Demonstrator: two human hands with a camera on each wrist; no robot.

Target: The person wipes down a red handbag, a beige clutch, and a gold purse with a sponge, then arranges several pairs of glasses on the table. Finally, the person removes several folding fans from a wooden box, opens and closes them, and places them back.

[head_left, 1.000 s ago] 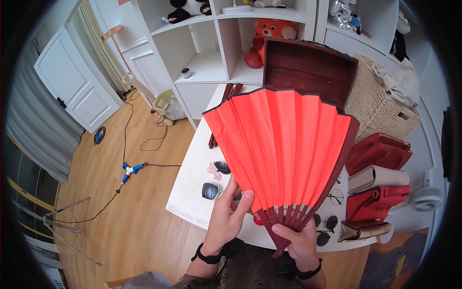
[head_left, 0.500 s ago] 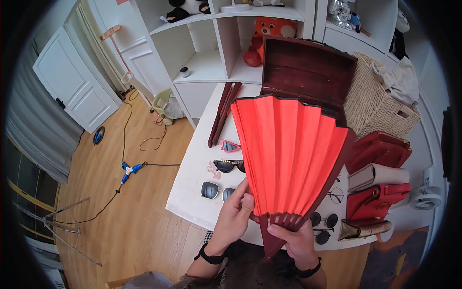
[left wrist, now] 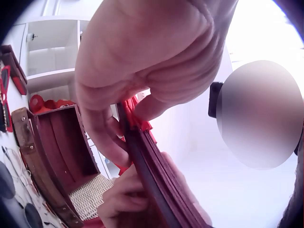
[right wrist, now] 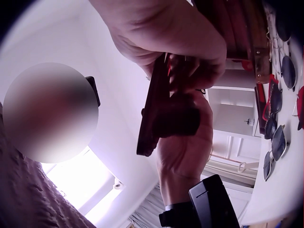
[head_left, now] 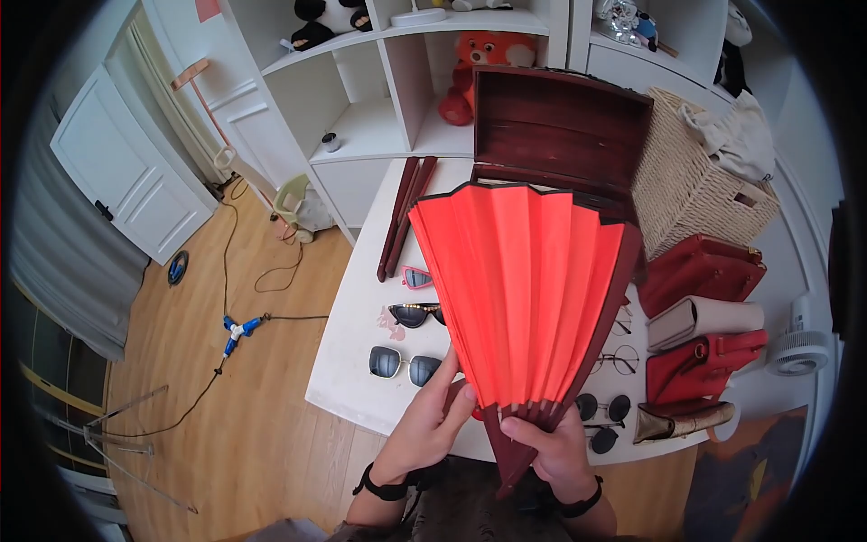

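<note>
Head view: the red fan (head_left: 519, 289) hides the lower part of the dark-red chest (head_left: 560, 131) and a stretch of the counter (head_left: 350, 394) — part of my right hand (head_left: 558, 456), too, is lost behind it. That hand grips the ribs (head_left: 513, 452) near their narrow end, thumb in front; my left hand (head_left: 424, 429) pinches the fan's left edge. Held over the counter, it is partly spread, pleated, black along the top — its ribs dark red.

Both hands (right wrist: 164, 31) hold the dark-sticked fan (right wrist: 153, 107); sunglasses (right wrist: 279, 142) lie on a white table (right wrist: 268, 202).
</note>
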